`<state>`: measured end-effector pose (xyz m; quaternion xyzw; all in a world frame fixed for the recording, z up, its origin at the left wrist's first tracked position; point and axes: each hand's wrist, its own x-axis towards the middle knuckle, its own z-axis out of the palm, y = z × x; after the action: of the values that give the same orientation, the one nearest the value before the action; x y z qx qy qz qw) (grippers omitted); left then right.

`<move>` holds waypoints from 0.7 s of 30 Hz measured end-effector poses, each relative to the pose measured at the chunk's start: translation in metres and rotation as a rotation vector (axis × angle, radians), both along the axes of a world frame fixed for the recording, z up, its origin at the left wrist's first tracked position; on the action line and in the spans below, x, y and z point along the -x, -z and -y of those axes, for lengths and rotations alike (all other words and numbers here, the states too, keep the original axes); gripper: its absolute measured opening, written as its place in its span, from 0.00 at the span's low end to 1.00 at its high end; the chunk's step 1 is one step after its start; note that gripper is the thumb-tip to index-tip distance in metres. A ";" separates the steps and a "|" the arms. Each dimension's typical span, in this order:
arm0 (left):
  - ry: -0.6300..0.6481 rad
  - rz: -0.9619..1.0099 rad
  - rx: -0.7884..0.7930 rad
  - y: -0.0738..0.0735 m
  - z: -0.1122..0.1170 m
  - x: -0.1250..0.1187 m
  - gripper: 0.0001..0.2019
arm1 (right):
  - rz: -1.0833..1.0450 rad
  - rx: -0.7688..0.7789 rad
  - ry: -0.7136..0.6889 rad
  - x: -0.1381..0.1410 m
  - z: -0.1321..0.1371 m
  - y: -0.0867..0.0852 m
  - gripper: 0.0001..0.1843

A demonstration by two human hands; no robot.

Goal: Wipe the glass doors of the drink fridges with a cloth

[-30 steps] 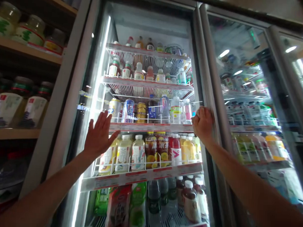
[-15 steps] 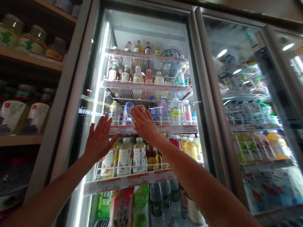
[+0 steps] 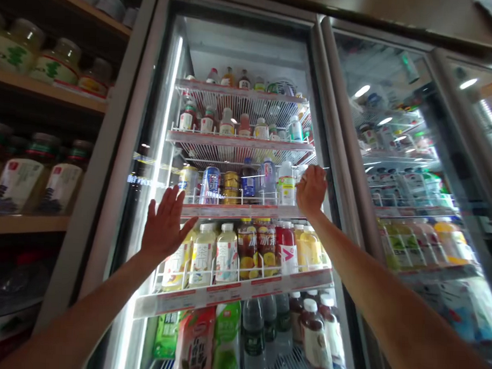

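The glass door point(image 3: 246, 47) is facing both hands. At its left side, the left hand point(image 3: 164, 224) is holding its grip flat and wide; at its right side, the right hand point(image 3: 311, 191) is bending its grip, contents impossible to tell. Bottles point(image 3: 226, 254) and cans point(image 3: 231, 187) are standing behind the door.

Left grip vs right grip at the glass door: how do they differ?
Left grip is open and spread; right grip looks more curled. Left grip is lower in view, toward the left side of the glass door; right grip is higher, toward its right side. Both are raised before the glass door.
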<state>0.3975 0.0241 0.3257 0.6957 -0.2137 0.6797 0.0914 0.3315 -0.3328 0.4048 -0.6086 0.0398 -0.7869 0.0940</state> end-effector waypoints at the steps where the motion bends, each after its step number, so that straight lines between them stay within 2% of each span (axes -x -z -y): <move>1: -0.001 0.001 0.002 0.000 0.000 0.000 0.37 | -0.011 0.028 -0.015 -0.003 -0.013 -0.005 0.28; 6: 0.003 -0.013 0.013 0.000 0.000 0.000 0.35 | -0.118 0.234 -0.112 -0.018 -0.100 -0.020 0.29; 9: 0.002 -0.024 0.019 0.000 0.000 0.001 0.35 | -0.224 0.433 -0.143 -0.022 -0.152 -0.014 0.29; 12: -0.007 -0.013 0.017 0.000 0.000 0.003 0.35 | -0.334 0.661 -0.124 -0.022 -0.183 -0.003 0.28; 14: -0.010 -0.010 0.013 -0.001 -0.001 0.003 0.35 | -0.364 0.713 -0.103 -0.019 -0.181 0.001 0.28; 16: -0.010 -0.014 0.013 -0.001 -0.001 0.003 0.35 | -0.355 0.641 -0.086 -0.015 -0.160 0.002 0.29; 21: 0.007 -0.013 0.018 -0.001 -0.001 0.003 0.35 | -0.194 0.255 -0.008 -0.001 -0.053 0.002 0.30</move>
<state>0.3943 0.0252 0.3262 0.6986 -0.2095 0.6766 0.1012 0.3321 -0.2794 0.4024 -0.6890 -0.0541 -0.7226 0.0147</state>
